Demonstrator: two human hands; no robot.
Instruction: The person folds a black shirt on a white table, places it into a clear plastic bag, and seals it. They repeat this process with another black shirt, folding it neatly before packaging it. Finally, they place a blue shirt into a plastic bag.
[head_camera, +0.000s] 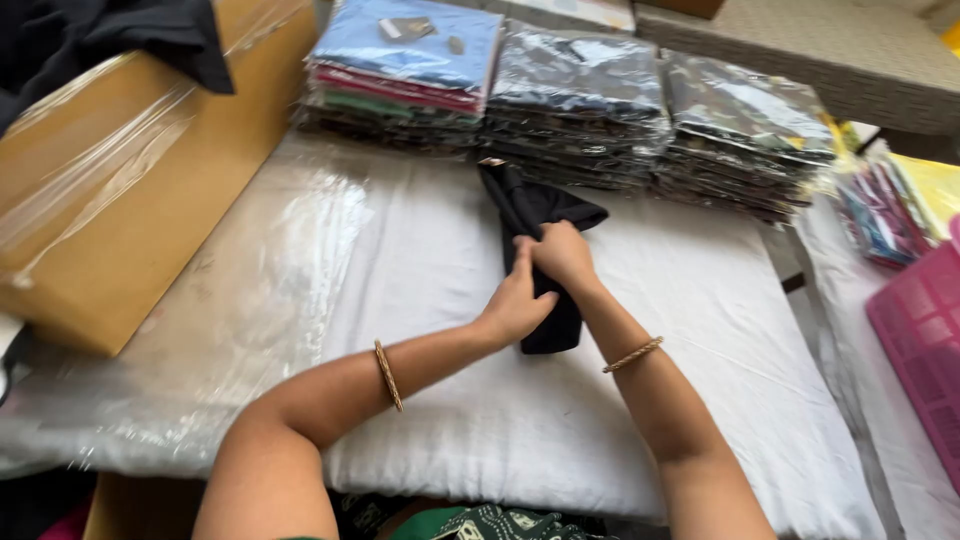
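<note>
A black garment (540, 215), folded into a narrow strip, lies on a white padded cloth (420, 260) in the middle of the table. My left hand (515, 300) presses on the strip's left edge near its middle, fingers curled over the fabric. My right hand (562, 255) grips the same strip just above, closed on a fold. Both wrists wear a thin gold bangle. The lower end of the garment (553, 335) sticks out below my hands.
Three stacks of folded garments in clear bags (575, 100) line the far edge. A large cardboard box wrapped in plastic film (120, 170) stands at the left. A pink basket (925, 330) and coloured packets (880, 210) sit at the right.
</note>
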